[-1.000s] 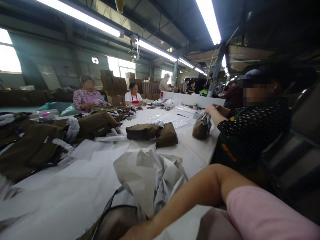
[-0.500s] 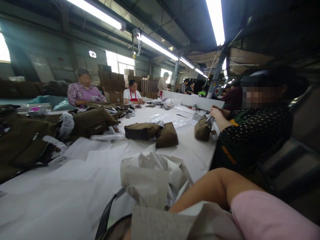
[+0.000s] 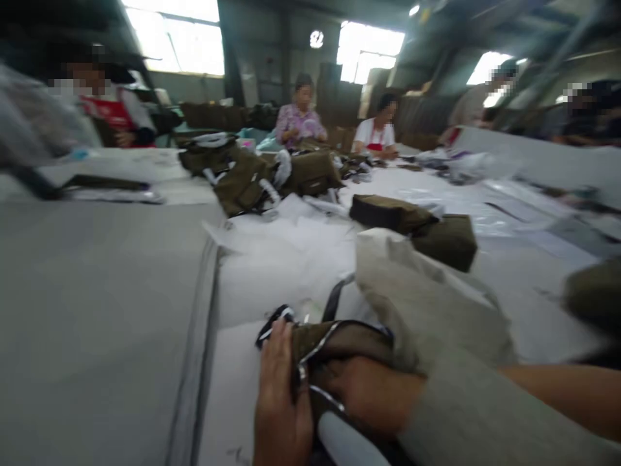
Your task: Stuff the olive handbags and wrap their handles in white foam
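Note:
Low in the middle, an olive-brown fabric bag (image 3: 317, 336) lies with its zippered mouth open. My left hand (image 3: 281, 401) holds its left side, the straight fingers along the outside and the thumb by the zipper edge. Into the opening reaches my right hand (image 3: 363, 388); its fingers are hidden inside, so what they hold does not show. Crumpled grey-beige paper (image 3: 427, 310) stands behind the bag and runs over my right wrist and forearm. A black strap (image 3: 334, 299) sticks up at the bag's back.
White sheets (image 3: 281, 259) lie beyond the bag, before a heap of olive bags (image 3: 242, 181). Two more olive bags (image 3: 444, 239) rest further right. A grey tabletop (image 3: 97, 291) adjoins at left, with a visible seam. Several people sit or stand around the tables.
My view has swung left and down, so the scene shifts right. My left hand now shows on the bag, and my right hand shows inside its opening.

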### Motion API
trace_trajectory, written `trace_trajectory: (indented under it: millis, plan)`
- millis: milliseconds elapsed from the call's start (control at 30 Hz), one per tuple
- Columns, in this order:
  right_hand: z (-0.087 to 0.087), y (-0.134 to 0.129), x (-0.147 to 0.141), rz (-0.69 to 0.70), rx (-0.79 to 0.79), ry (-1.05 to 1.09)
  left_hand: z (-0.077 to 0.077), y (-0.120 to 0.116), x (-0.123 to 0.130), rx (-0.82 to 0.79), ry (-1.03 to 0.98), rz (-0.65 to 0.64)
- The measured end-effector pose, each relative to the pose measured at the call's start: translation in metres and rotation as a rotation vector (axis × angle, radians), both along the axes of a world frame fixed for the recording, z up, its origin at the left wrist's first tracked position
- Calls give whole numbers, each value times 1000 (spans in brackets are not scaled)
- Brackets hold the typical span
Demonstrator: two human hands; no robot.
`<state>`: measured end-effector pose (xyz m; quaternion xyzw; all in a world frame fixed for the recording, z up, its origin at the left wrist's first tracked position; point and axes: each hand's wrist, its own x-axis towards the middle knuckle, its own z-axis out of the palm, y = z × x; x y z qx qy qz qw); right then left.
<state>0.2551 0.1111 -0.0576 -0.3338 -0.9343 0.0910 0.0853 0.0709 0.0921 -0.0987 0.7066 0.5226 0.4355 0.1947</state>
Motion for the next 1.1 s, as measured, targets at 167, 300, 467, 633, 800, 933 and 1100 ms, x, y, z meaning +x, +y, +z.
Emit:
trace_trajectory:
  millis: [167,300,467,633,800,933,1100]
  plan:
    - [-5,7,13,245,113,139,5,-11,8,-25,-5,-10]
    - [14,7,34,306,152,184,19,-13,3,-135,-35,-12]
    - [39,7,50,277,92,164,37,-14,-12,-299,-16,-47]
    - [72,-3,49,236,18,196,68,-25,-27,-390,-14,-132]
    - [51,13,28,110,-421,302,73,-26,-31,-507,-39,-179]
    - [26,25,11,236,-433,142,51,-21,-23,-400,-67,42]
    - [53,8,17,348,-107,0,35,-23,-19,-147,-70,230]
